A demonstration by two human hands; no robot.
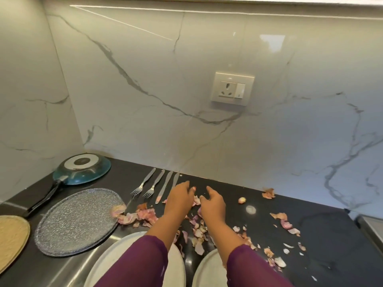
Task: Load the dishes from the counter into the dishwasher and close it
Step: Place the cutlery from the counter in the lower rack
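Note:
Two forks [143, 184] and two knives [165, 186] lie side by side near the back of the black counter [323, 233]. My left hand [179, 196] hovers just in front of the knives with fingers loosely curled, holding nothing. My right hand [213, 200] is beside it, fingers relaxed, over onion peels [196, 230]. A grey speckled round tray [76, 220] lies to the left. Two white plates [103, 264] [209, 270] sit at the near edge, partly under my purple sleeves. An upturned teal frying pan [83, 168] rests in the back-left corner. The dishwasher is out of view.
Onion peels are strewn across the counter's middle and right [288, 224]. A tan woven mat [10, 239] lies at the far left. The marble backsplash holds a wall socket [232, 88]. The counter ends at the right near a steel edge [371, 226].

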